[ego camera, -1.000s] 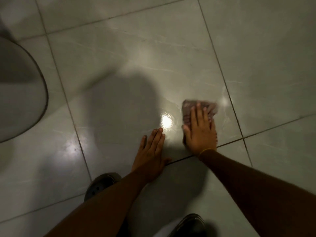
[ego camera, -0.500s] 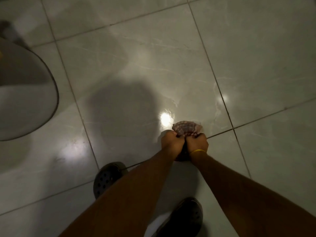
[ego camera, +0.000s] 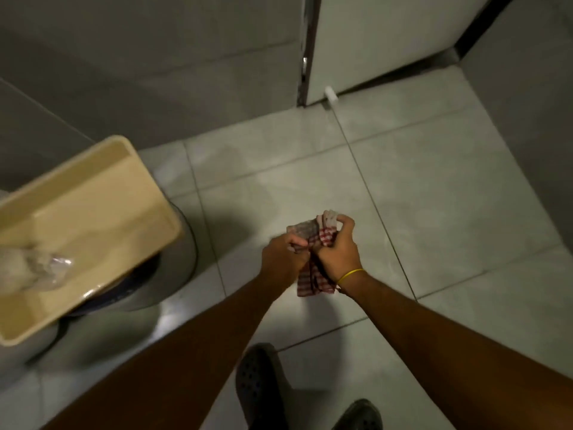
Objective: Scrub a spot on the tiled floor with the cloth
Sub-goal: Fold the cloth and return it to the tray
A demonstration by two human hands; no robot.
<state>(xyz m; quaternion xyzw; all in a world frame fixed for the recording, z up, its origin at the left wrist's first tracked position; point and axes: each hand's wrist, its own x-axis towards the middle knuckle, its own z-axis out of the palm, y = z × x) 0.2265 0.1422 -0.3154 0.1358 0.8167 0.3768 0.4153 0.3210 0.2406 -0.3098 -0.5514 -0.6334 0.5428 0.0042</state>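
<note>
A red-and-white checked cloth hangs bunched between both my hands, lifted well above the pale tiled floor. My left hand grips its left side in a fist. My right hand, with a yellow band at the wrist, clutches the right side, and part of the cloth sticks out above its fingers. The lower end of the cloth dangles below my wrists.
A beige plastic tub with a clear bag inside rests on a round grey container at the left. A white door and grey walls close the back. My two dark clogs stand at the bottom.
One second ago my right hand pressed the cloth flat on the floor beside my left. Both hands then gathered it, and now I stand higher, holding it off the floor.
</note>
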